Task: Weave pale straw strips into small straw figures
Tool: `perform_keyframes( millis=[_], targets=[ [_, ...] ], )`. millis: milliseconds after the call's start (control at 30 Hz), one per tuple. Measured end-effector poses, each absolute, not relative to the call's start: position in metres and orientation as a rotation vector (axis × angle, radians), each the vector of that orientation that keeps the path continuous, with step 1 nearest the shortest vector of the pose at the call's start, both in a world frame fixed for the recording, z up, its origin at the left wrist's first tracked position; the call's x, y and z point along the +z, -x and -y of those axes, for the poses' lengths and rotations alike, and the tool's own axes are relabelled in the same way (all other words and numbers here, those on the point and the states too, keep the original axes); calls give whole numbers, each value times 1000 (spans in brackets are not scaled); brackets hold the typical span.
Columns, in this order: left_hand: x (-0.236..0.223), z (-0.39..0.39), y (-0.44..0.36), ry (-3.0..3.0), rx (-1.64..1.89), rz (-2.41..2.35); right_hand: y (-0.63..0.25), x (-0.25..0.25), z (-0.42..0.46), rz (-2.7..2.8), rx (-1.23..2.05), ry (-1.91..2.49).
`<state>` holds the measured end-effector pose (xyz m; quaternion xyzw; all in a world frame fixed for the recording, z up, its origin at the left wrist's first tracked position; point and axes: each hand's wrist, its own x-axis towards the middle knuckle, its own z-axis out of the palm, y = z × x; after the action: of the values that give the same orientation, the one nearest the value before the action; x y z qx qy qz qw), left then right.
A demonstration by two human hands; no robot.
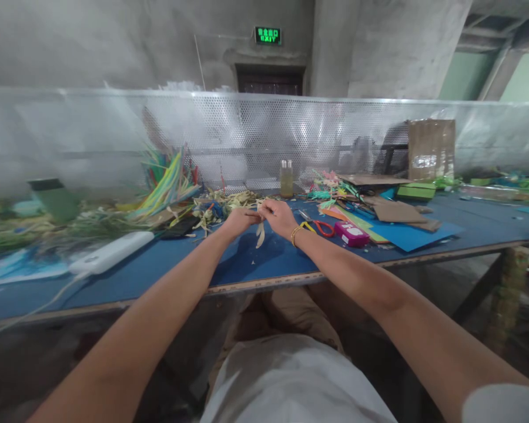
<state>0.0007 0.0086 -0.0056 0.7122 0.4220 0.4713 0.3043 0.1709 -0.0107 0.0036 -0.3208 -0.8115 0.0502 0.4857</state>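
Pale strip [260, 236] is at frame center, hanging free below the fingertips, over the bare front of the blue tabletop [264, 267]. Left hand [240, 221] and right hand [280, 217] meet there, fingertips together. Both look clamped on the strip's upper part; finger detail too small to tell which carries more of the grip.

Handling, my read:
- Strip looks thin and limp, likely to crease or split. Light pinch, fingertips close together, small moves.
- One hand as anchor, the other does the shaping. Pulling with both risks a tear.
- Free end should hang clear of the fingers, else it could fold under.
- Work over the bare patch, not the dried-strip pile [242, 198] just behind the hands. Loose bits could snag.
- Watch the right forearm: scissors [321, 228] lie just beside the wrist with the yellow bracelet [295, 235], purple box [351, 234] right of them. Wrist a bit high avoids a nudge.
- White power strip [112, 252], lower left, is well apart from the hands. Low risk.
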Motion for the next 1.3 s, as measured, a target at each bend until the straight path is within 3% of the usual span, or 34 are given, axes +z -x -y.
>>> perform_keyframes(
  millis=[333, 700, 933, 1300],
  targets=[
    [-6, 4, -11, -1683, 1321, -890, -173, 5, -1, 1813, 275, 733],
    [-1, 4, -9, -1578, 1462, -806, -175, 4, 6, 1925, 234, 1107],
    [1, 5, -7, -1658, 1526, -916, -175, 6, 10, 1800, 65, 1062],
    [0, 7, -9, -1672, 1606, -967, -169, 5, 6, 1989, 200, 864]
  ],
)
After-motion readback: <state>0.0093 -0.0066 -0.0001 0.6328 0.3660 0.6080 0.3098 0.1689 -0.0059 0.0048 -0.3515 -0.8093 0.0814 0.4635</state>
